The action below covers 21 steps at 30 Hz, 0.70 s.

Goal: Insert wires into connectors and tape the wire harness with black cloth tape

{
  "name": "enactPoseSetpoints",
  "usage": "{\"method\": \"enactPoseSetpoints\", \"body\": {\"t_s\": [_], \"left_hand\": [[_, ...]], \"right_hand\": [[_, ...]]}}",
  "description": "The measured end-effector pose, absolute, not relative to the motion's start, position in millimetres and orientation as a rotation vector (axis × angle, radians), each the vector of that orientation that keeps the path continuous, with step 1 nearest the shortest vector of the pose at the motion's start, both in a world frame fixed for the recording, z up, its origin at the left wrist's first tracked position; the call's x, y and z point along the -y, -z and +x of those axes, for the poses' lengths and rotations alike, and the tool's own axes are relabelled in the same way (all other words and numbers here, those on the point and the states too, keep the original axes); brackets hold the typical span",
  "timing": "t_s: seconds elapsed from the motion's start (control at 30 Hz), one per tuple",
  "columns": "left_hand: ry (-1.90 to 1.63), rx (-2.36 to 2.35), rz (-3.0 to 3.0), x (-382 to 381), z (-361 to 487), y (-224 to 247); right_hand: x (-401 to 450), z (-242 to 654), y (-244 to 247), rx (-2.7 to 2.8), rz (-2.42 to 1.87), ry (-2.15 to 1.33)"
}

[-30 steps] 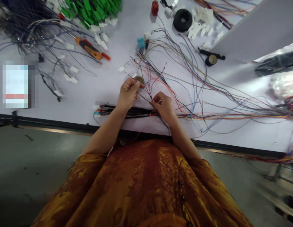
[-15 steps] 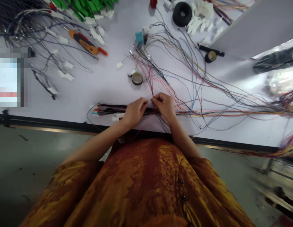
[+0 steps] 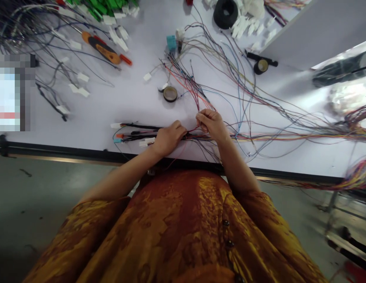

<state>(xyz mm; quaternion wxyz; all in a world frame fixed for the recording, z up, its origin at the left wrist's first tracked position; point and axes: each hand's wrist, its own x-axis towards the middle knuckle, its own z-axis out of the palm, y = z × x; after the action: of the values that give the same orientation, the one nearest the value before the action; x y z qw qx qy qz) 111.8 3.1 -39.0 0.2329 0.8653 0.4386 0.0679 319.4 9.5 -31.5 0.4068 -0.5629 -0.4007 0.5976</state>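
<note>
My right hand (image 3: 211, 122) pinches a bunch of thin red and dark wires (image 3: 195, 94) that fans out toward the back of the table. Left of it, my left hand (image 3: 170, 138) is closed over a wire harness (image 3: 141, 133) wrapped in black tape, lying along the table's front edge. Orange, blue and white connectors sit at the harness's left end, including a small light-blue connector (image 3: 117, 140). Between the hands a short stretch of red wire runs to the harness. A roll of black tape (image 3: 170, 94) rests just behind them. A teal connector (image 3: 171, 42) lies farther back.
Long loose wires (image 3: 277, 114) spread to the right. An orange-and-black screwdriver (image 3: 103, 49) lies back left, near green connectors (image 3: 100, 6) and a heap of dark wires. A large black tape roll (image 3: 225, 13) and a smaller roll (image 3: 261, 66) are at back right.
My right hand has moved right with the red wires, drawing them away from my left hand. The left hand has come down onto the harness. The whole view has shifted slightly.
</note>
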Motion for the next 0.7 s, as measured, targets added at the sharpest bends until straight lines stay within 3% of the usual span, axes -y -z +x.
{"method": "enactPoseSetpoints", "body": {"t_s": [0.27, 0.5, 0.7], "left_hand": [[-0.071, -1.195, 2.332, -5.3, 112.2, 26.9], [-0.155, -1.203, 2.284, -6.2, 112.0, 30.2], [-0.206, -1.186, 2.285, -6.4, 110.8, 36.2]], "right_hand": [[-11.3, 311.1, 23.3, 1.112, -1.49, -1.408], [-9.7, 321.6, 22.7, 1.164, -1.344, -1.601], [-16.0, 311.9, 26.2, 1.204, -1.429, -1.412]]}}
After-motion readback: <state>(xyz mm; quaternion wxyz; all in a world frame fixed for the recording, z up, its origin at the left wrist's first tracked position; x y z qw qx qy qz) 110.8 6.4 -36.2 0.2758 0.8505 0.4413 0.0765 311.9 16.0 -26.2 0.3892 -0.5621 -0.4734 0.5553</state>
